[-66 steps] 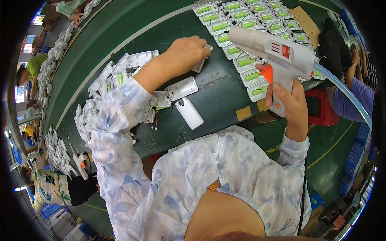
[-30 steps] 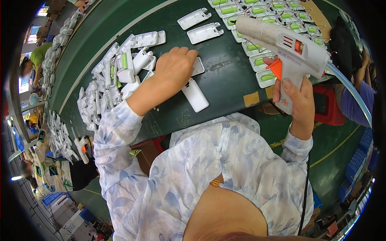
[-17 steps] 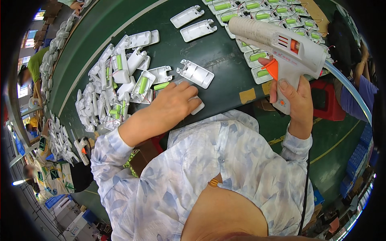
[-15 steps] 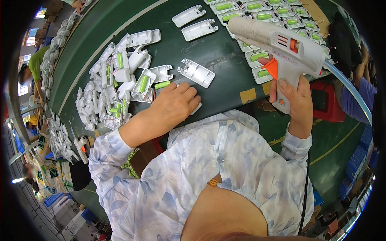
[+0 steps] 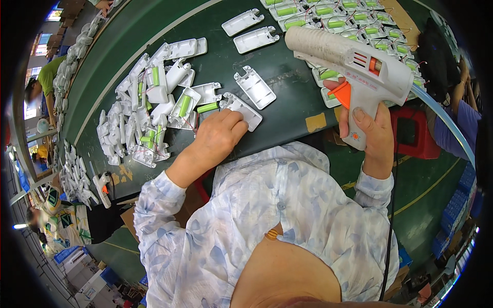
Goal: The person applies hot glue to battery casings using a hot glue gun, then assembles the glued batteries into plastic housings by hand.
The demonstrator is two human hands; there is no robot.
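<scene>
At the far left, a co-worker in a green top (image 5: 47, 82) bends beside a long row of white parts. Below, a second glue gun (image 5: 102, 191) with an orange trigger lies near the left end of the dark green worktable (image 5: 287, 110).

A loose heap of white plastic shells (image 5: 156, 94) covers the table's left part, some holding green cylindrical cells and thin wires. At the heap's right edge, a green cell (image 5: 207, 108) lies just beside the left hand (image 5: 218, 136). This hand's bent fingers touch the left end of a white shell (image 5: 250, 115), hollow side up, near the table's front edge. The thumb is hidden, so I cannot tell whether the fingers pinch the shell or only press on it.

Just beyond it lies an open shell (image 5: 257, 90), set at a slant; farther back are two more shells (image 5: 257, 39), side by side.

To the right, the right hand (image 5: 376, 128) is wrapped around the handle of a white glue gun (image 5: 344, 54), held above the table with its barrel toward the left. Behind the gun stand close rows of cell-filled shells (image 5: 334, 23). At the far right are a red stool (image 5: 427, 136) and a person's purple sleeve (image 5: 457, 128).
</scene>
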